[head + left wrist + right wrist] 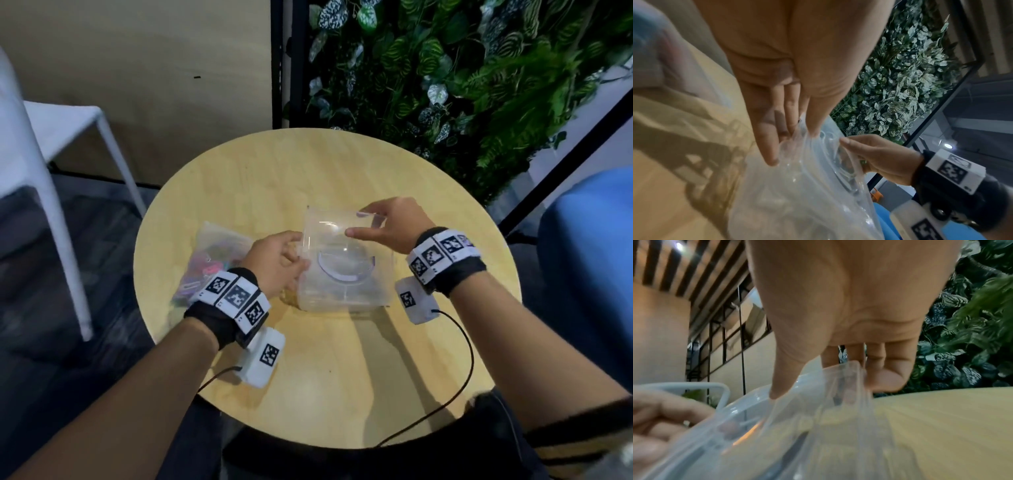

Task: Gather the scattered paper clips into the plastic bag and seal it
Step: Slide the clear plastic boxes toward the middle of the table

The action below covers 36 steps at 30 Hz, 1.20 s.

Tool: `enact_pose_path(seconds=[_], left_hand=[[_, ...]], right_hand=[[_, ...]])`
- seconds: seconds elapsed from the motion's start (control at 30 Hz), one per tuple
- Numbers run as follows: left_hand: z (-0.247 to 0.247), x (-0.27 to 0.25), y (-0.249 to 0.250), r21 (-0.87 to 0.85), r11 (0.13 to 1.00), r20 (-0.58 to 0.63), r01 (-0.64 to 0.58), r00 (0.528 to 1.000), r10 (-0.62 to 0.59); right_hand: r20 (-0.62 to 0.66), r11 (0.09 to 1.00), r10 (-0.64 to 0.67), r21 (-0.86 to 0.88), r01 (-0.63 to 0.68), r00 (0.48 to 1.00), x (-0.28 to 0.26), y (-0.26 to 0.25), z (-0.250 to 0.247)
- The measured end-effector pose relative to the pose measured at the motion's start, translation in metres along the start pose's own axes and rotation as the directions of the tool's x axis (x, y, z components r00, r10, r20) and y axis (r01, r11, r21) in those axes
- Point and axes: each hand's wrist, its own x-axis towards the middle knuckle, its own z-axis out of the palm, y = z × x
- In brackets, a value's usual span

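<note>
Inspector A: Any readable text, brand or number on the items in view?

Inspector B: None. The only printed marks are black-and-white square coded patterns. Three stand in a row on the left wristband (pixel 236 297), one on the white block (pixel 265 356) below that wrist. Three more stand on the right wristband (pixel 442 253), and one on the white block (pixel 412 301) beneath it.

Inspector A: Small characters beside those patterns?

Inspector B: Tiny dark marks sit at the corners of the squares; too small to read.

Inspector A: The clear plastic bag (pixel 342 260)?

Inspector B: No lettering can be made out on it; only a curved purple shape shows through.
</note>
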Motion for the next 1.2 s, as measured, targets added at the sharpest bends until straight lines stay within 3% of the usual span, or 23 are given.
enact_pose_path(seconds=[0.1,0.23,0.37,0.43,0.5,0.67,0.8,1.2], left_hand=[[0.008,0.001,-0.001,0.061,0.998,-0.096,0.011,0.995,-0.005],[0.010,0.001,0.005,0.306,0.952,-0.186,-0.007,0.980,0.067],[0.015,0.007,-0.001,0.339,0.940,-0.204,0.045,0.979,0.027],[0.017,0.007,-0.003,0.376,0.924,-0.213,0.064,0.977,0.019],[0.018,0.007,-0.004,0.381,0.921,-0.230,0.085,0.973,0.005],[0.016,0.010,-0.001,0.193,0.969,-0.274,0.152,0.957,-0.096],[0.013,0.011,-0.002,0.036,0.964,-0.280,0.264,0.929,-0.244],[0.025,0.003,0.015,0.236,0.950,-0.299,0.207,0.945,-0.131]], right_hand=[[0.002,0.990,0.126,-0.058,-0.126,0.992,0.003,0.011,0.027],[0.001,0.949,0.312,0.046,-0.312,0.950,-0.005,0.020,0.037],[-0.004,0.920,0.384,0.085,-0.383,0.923,-0.019,0.029,0.038],[0.056,0.883,0.417,0.210,-0.419,0.907,-0.025,0.035,0.041],[0.085,0.815,0.438,0.383,-0.435,0.895,-0.031,0.039,0.045],[0.072,0.693,0.529,0.538,-0.480,0.845,-0.040,0.039,0.045],[0.061,0.699,0.582,0.471,-0.538,0.811,-0.036,0.031,0.044],[-0.016,0.749,0.638,0.246,-0.615,0.770,-0.032,0.019,0.045]])
